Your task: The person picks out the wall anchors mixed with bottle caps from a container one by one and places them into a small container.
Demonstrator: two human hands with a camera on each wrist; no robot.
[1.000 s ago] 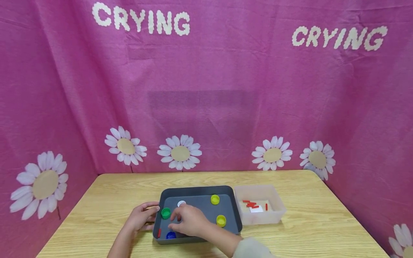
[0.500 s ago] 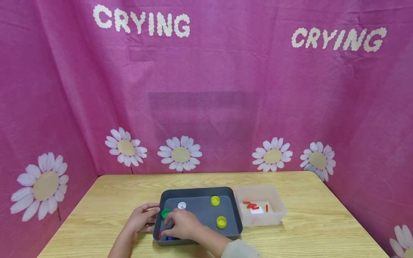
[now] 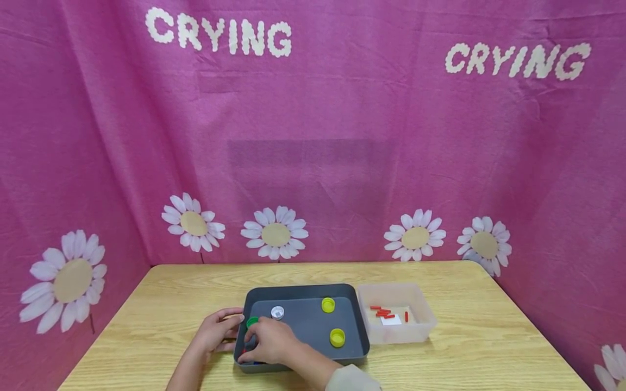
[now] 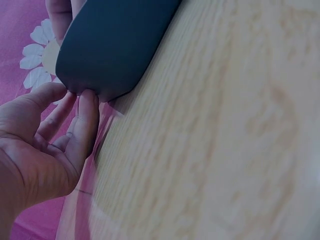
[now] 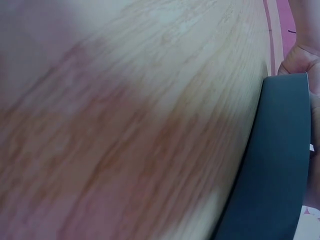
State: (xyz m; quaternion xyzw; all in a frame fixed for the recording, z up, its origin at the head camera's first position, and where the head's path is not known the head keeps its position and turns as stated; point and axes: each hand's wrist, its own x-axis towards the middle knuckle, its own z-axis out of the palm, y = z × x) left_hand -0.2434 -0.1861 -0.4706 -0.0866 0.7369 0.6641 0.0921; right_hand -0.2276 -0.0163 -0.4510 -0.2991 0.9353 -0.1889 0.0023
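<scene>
In the head view a dark grey tray (image 3: 305, 291) lies on the table. My left hand (image 3: 213, 331) holds its left end, thumb at the rim, fingers against the outer wall; the left wrist view shows these fingertips on the tray corner. Inside the tray's left end my right hand (image 3: 274, 340) reaches down, thumb and forefinger apart around a short red stick (image 3: 244, 352), mostly covered. The thumb overlaps the stick's near end. A green bottle cap (image 3: 251, 321) sits just beyond the forefinger. Under the hand, a blue cap (image 3: 257, 363) is almost hidden.
A white cap (image 3: 277, 312) and two yellow caps, one at the back (image 3: 328, 304) and one nearer (image 3: 337, 338), lie in the tray. Touching its right side, a clear plastic box (image 3: 420, 329) holds several red sticks (image 3: 383, 313) and a white paper piece (image 3: 391, 320).
My right hand has moved left and down inside the tray, from over the middle-left to the red stick, now covering most of it and the blue cap. My left hand stays at the tray's end.
</scene>
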